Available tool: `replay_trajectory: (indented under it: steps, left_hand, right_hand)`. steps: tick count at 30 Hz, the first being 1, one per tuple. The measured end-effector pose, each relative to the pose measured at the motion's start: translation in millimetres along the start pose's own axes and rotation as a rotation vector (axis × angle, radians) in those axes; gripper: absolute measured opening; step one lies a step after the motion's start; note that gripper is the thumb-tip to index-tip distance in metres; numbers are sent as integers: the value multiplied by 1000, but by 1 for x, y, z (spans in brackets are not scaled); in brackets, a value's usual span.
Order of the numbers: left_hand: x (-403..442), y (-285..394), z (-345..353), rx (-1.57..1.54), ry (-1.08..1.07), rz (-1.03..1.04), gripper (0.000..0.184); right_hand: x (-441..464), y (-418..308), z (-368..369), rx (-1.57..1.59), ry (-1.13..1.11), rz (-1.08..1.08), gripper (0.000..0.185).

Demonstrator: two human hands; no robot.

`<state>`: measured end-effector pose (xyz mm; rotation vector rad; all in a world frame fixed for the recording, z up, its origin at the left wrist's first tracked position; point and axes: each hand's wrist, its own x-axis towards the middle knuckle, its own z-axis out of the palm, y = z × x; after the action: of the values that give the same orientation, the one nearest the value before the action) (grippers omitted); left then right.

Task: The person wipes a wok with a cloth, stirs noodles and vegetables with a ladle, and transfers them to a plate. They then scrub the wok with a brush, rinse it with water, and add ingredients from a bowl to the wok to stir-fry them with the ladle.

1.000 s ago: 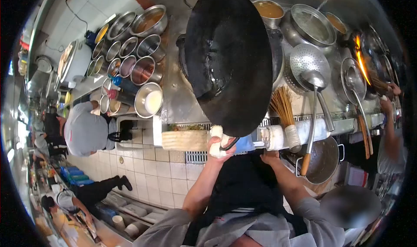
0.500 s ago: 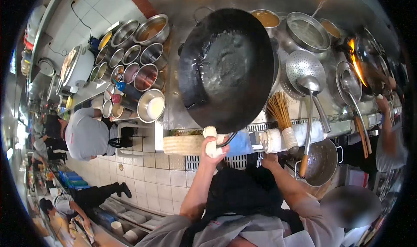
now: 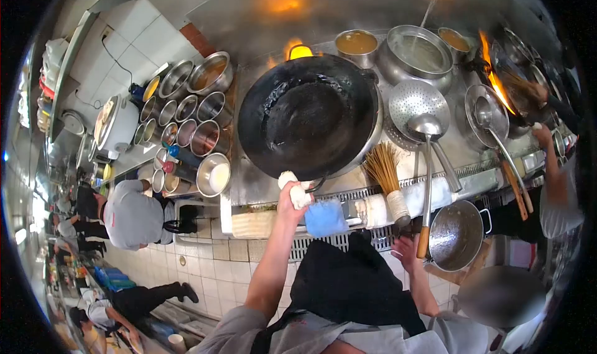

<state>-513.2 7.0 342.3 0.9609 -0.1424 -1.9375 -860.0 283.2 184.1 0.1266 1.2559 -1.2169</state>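
My left hand [image 3: 292, 200] is closed round a white cloth [image 3: 296, 191] at the near handle of a large black wok [image 3: 305, 121]. The wok rests over the burner, its inside dark and shiny, with flame behind its far rim. My right hand [image 3: 406, 252] is below the counter's front edge, fingers apart, near a wooden ladle handle and a two-handled metal pot [image 3: 457, 237]; nothing shows in it. Between my hands lie a blue cloth [image 3: 325, 218] and a bamboo brush [image 3: 384, 168]. A ladle [image 3: 426, 127] rests on a perforated strainer [image 3: 418, 102].
Metal containers [image 3: 210, 139] crowd the left, with a bowl of white contents [image 3: 213, 175]. Behind are pots of brown liquid [image 3: 356, 43] and a pot under running water [image 3: 420, 52]. A co-worker [image 3: 559, 198] works by flames at right; other people are at left.
The wok has come down from its raised tilt onto the burner, and flames now show behind it. My right hand has moved slightly right and down, away from the counter edge.
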Motion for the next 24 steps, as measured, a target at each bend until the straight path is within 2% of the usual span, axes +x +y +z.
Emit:
replay_trajectory:
  steps: [1,3,6,7,9,12,14,15,16,17,18,19,21,23,24]
  left_hand:
    - [5,2,1,6,-7,-14,21]
    - [14,8,6,16,-23,-44,21]
    - [21,11,20,-31,-15,-85,18]
    - [24,11,21,-50,-25,-90,18]
    - [32,6,19,-99,-70,-94,17]
    - [42,1,21,-117,-2,-55,17]
    - [45,6,13,-77,-41,-127,20]
    - [45,7,4,-38,-20,-156,27]
    - [27,17,6,10,-37,-148,26]
    - [10,27,4,61,-54,-141,24]
    - [-2,37,-8,228,-62,-121,26]
    - [-14,44,-26,350,-15,-17,29]
    - [-44,59,-69,819,69,371,50]
    - [-82,85,-90,1410,119,491,57]
    - [-87,86,-107,1599,182,549,57]
  right_hand:
    - [-32,-36,15,179,-103,33,80]
    - [-102,-104,79,314,-109,0,65]
    - [-80,-129,54,-427,-4,-229,32]
    - [-101,-142,89,-408,80,-313,20]
    - [-109,-153,111,-474,56,-328,16]
    - [-122,-166,144,-529,-84,-353,16]
    - [-130,-164,185,-429,-258,-288,25]
    - [-132,-159,212,-377,-342,-260,30]
    - [-132,-148,244,-441,-349,-212,41]
    - [-119,-128,260,-613,-390,-342,38]
    - [-111,-106,282,-700,-425,-493,40]
    - [-119,-89,318,-632,-449,-393,41]
    - [-123,-62,387,-699,-606,-387,37]
    - [-118,-34,467,-576,-771,-316,34]
    - [-116,-22,511,-606,-751,-318,25]
